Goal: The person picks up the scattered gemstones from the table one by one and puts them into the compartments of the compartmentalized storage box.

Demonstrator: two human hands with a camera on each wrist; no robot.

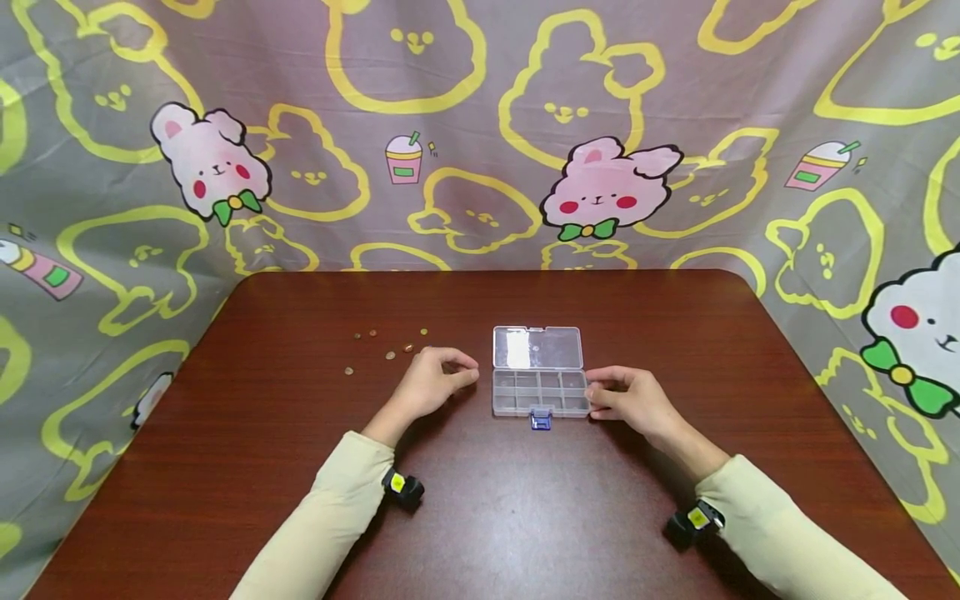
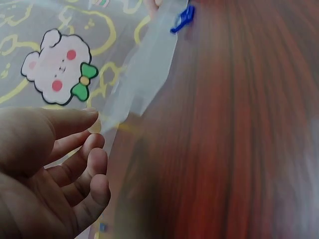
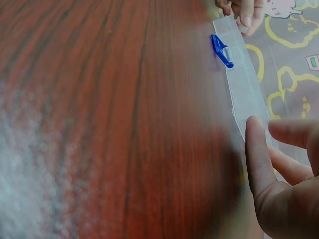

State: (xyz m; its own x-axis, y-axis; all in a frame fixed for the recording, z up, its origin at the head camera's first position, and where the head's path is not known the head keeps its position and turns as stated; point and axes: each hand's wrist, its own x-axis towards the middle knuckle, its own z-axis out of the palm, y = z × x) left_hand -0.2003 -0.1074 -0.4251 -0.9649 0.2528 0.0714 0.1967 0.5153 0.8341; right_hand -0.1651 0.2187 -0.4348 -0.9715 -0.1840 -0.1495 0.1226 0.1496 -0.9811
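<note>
A clear plastic compartment box (image 1: 542, 392) stands on the table, its lid (image 1: 537, 348) swung back and its blue latch (image 1: 541, 420) toward me. My right hand (image 1: 630, 404) holds the box's right end, thumb and fingers about the edge. In the right wrist view the thumb (image 3: 257, 154) overlaps that end. Just left of the box is my left hand (image 1: 438, 382), apart from it, with fingers loosely bent. The left wrist view has its thumb and forefinger tips (image 2: 93, 128) close together; nothing shows between them. No contents can be made out in the compartments.
Several small roundish pieces lie left of and beyond my left hand, among them a pale one (image 1: 348, 371), an orange-brown one (image 1: 408, 347) and a yellowish one (image 1: 423, 332). The brown table (image 1: 480, 517) meets a patterned curtain (image 1: 465, 125) at the back and sides.
</note>
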